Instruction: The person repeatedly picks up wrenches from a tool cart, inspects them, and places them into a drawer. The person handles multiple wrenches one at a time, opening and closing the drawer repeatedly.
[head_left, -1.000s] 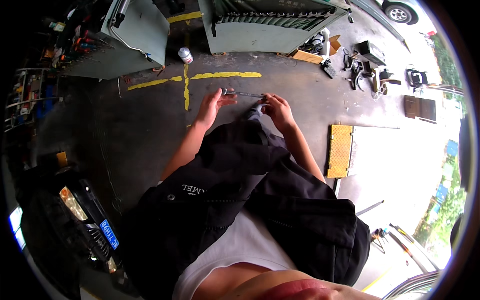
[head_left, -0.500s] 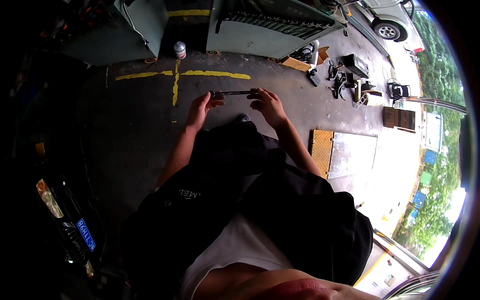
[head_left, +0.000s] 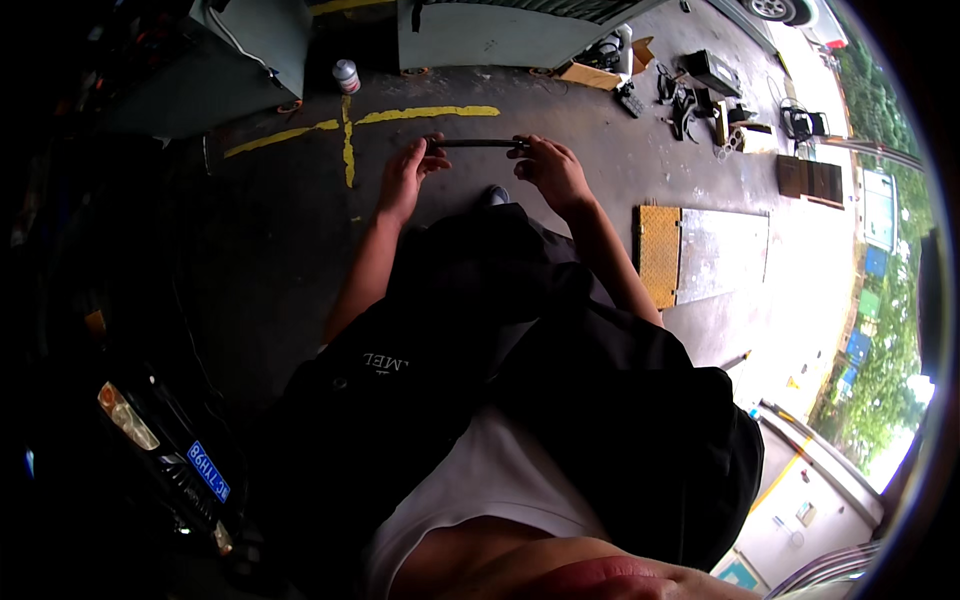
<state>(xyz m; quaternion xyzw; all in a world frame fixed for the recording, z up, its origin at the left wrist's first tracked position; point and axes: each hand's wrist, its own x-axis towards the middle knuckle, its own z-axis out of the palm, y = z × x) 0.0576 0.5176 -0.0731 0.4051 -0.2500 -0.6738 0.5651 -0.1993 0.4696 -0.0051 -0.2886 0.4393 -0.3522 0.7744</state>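
Between my two hands stretches a thin, dark, straight rod (head_left: 478,143), held level in front of my body. My left hand (head_left: 406,170) pinches its left end between thumb and fingers. At the other end, my right hand (head_left: 550,168) grips it with thumb and fingertips, the lower fingers curled loosely. What kind of rod it is cannot be made out. Below it, the toe of a shoe (head_left: 497,195) shows on the dark floor.
Grey wheeled cabinets (head_left: 490,45) stand ahead, with a white bottle (head_left: 346,77) by them near yellow floor lines (head_left: 430,113). Rightward are a cardboard box (head_left: 588,75), a black case (head_left: 712,70) and a yellow-edged metal plate (head_left: 722,255). A car front (head_left: 180,480) is at lower left.
Both hands have risen in the picture with the rod still between them. The rod has turned, so printing on it no longer shows. The view has shifted slightly.
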